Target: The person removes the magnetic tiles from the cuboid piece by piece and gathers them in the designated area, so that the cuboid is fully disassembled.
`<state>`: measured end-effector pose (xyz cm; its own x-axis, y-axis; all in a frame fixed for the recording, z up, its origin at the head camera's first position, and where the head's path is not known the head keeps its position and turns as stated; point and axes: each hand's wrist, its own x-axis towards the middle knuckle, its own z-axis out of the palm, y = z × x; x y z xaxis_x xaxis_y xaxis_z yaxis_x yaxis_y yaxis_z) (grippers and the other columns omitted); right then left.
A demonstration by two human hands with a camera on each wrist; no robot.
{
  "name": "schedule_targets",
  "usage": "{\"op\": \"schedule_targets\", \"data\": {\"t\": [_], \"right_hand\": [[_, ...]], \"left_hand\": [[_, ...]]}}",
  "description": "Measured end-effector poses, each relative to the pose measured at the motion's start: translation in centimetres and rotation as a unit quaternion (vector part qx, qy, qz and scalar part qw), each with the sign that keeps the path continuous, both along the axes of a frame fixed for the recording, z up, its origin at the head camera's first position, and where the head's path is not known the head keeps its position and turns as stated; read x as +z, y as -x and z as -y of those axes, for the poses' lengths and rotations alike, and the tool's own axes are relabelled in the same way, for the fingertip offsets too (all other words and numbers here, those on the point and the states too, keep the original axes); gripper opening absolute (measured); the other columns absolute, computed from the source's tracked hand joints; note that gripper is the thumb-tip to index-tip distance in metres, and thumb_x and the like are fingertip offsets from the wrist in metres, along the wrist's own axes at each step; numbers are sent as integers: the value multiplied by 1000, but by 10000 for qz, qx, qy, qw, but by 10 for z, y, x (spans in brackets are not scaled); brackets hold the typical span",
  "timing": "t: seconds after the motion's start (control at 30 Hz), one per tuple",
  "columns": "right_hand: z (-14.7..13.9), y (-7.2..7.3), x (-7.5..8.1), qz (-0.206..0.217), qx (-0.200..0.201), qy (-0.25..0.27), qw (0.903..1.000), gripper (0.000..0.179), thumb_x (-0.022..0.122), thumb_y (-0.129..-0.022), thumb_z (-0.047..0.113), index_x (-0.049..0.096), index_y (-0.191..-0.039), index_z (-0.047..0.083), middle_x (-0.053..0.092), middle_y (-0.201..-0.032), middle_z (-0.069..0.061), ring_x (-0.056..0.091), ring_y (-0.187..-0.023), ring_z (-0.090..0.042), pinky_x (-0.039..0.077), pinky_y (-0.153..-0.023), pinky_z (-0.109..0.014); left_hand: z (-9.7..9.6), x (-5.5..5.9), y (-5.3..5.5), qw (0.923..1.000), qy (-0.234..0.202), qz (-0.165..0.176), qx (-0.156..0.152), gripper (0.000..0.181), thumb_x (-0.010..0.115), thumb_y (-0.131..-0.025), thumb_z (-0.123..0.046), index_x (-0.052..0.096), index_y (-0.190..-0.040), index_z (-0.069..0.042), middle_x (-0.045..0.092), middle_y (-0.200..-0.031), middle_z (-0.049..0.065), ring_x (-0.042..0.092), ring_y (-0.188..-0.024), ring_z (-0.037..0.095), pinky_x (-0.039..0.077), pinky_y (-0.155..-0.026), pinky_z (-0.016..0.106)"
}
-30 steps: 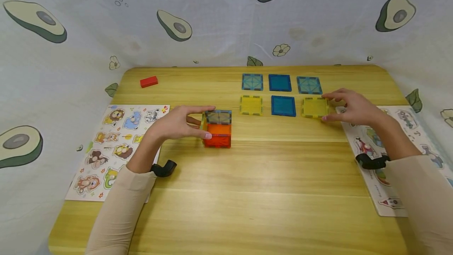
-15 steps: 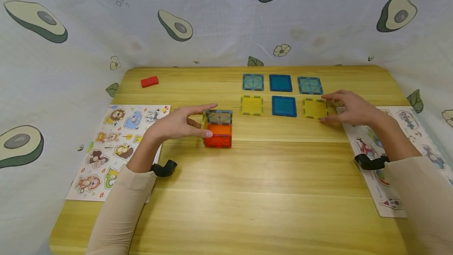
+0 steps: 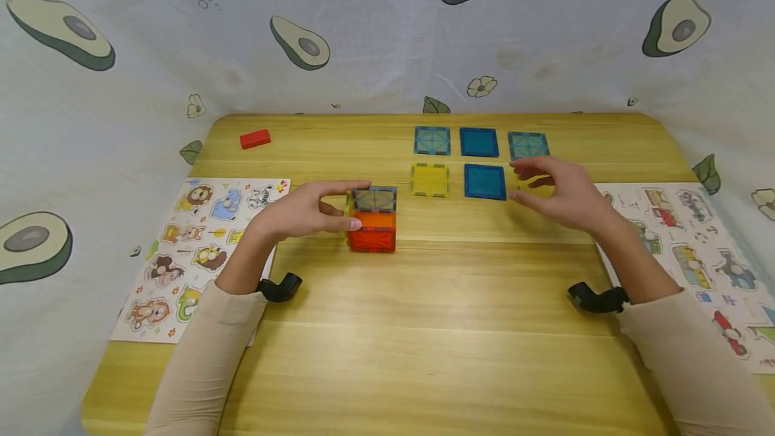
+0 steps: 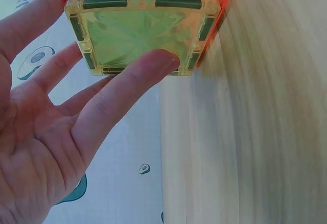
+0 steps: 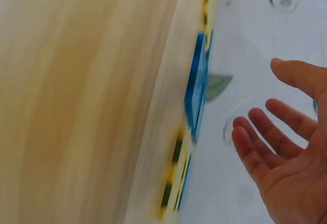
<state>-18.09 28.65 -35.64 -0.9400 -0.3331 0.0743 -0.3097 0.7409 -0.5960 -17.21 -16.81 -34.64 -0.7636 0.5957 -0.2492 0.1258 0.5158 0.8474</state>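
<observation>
Head view: see left hand [image 3: 297, 210] holding box [image 3: 373, 240], right hand [image 3: 569, 195] empty, loosely spread, mostly hiding yellow tile [image 3: 541, 190]. Can't make out most of its outline.

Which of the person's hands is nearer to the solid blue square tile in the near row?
The right hand: it is just to the right of the solid blue square tile. The left hand is farther off, to the tile's left, holding the translucent box.

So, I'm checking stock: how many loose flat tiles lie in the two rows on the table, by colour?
Light blue tiles: 2
Dark blue tiles: 2
Yellow tiles: 2, one partly hidden by the right hand
Total: 6
</observation>
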Motion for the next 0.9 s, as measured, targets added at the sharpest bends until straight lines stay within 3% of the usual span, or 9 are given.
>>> {"op": "schedule_targets", "data": {"t": [0.1, 0.2, 0.33, 0.7, 0.9], "right_hand": [[23, -4, -2, -112, 127, 307, 9994, 49, 76, -95, 21, 62, -139, 5, 68, -128, -19, 67, -109, -35, 46, -90, -6], [46, -6, -4, -150, 265, 457, 9985, 47, 77, -95, 22, 63, -138, 8, 69, -127, -16, 69, -104, -31, 57, -93, -27], [71, -8, -6, -89, 577, 609, 9964, 49, 76, -95, 26, 63, -139, 9, 69, -127, -16, 69, -106, -30, 57, -94, -51], [117, -15, -11, 149, 1255, 1168, 9851, 46, 78, -93, 24, 64, -136, 12, 70, -125, -14, 70, -106, -28, 59, -95, -47], [134, -18, -12, 275, 1443, 1421, 9789, 44, 78, -93, 22, 66, -134, 13, 71, -123, -13, 71, -104, -22, 60, -94, -44]], "left_hand": [[-1, 0, 0, 10000, 25, -22, 31, 72, 79, -92, -35, 45, -156, -36, 39, -164, -4, 67, -125, 32, 58, -98, 47], [-1, -1, 0, 9999, 48, -82, 67, 73, 79, -92, -37, 44, -157, -36, 38, -165, -5, 67, -124, 31, 57, -99, 48], [-2, -1, 0, 9999, 18, -130, 112, 72, 78, -93, -38, 44, -155, -42, 37, -165, -6, 69, -122, 30, 58, -97, 48], [-4, -3, 1, 9996, 147, -230, 102, 68, 75, -95, -40, 45, -155, -41, 39, -163, -7, 67, -125, 31, 58, -97, 48], [-4, -4, 3, 9998, 58, -78, 200, 54, 63, -103, -40, 45, -154, -42, 42, -162, -1, 72, -114, 28, 59, -95, 47]]}}
